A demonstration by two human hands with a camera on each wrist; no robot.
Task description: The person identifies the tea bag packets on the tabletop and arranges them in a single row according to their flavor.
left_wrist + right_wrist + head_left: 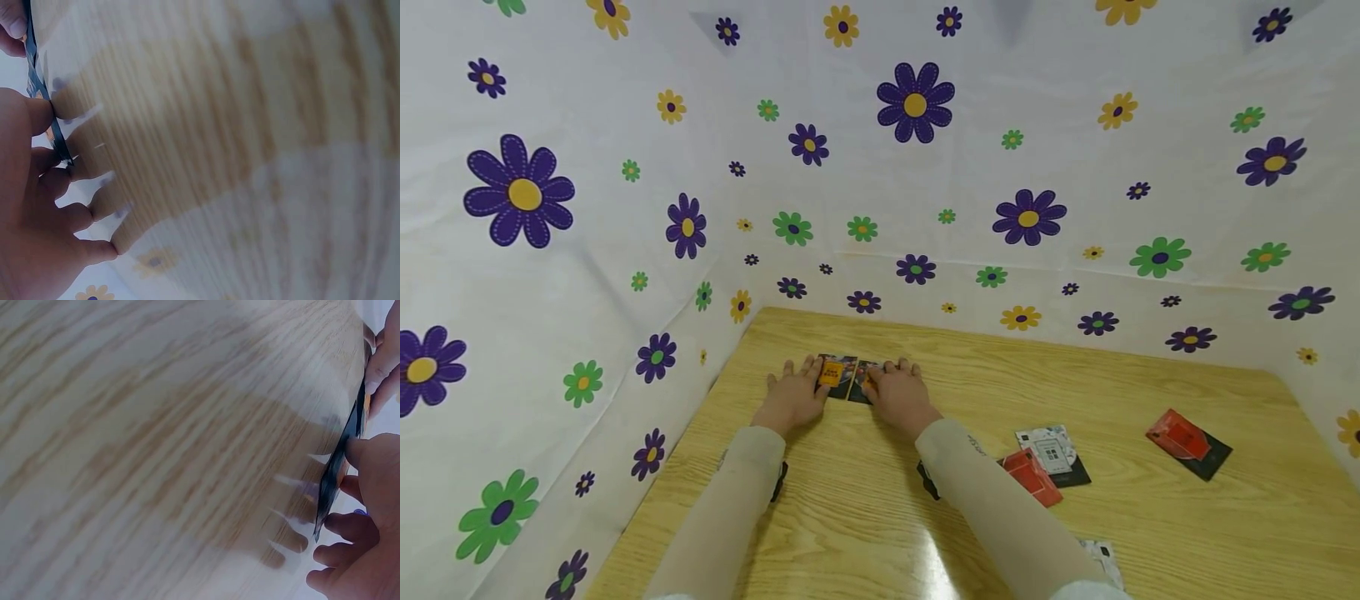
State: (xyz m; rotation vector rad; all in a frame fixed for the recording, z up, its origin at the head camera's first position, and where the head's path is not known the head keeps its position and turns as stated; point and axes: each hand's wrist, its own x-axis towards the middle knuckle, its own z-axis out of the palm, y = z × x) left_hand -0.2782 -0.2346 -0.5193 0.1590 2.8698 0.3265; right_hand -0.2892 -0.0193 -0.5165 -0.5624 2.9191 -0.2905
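Two flat dark packets with orange labels lie side by side near the back left of the wooden table. On the left packet [842, 387], my left hand [793, 398] rests its thumb and index finger along the left side, the other fingers spread on the wood. My right hand [901, 396] lies over the right packet [861, 385] and hides much of it, thumb toward its near side. Seen from the right wrist, that packet [331, 478] is a thin dark sheet with the right fingertips [340, 524] at its edge. The left wrist view shows the left fingers stretched out and apart.
To the right, a red packet [1033, 479] overlaps a grey-and-black one [1052, 454]. A red-and-black packet [1189, 443] lies farther right. Another pale packet [1103, 557] shows partly beyond the right sleeve. Flower-printed white cloth [962, 192] walls the table's back and sides.
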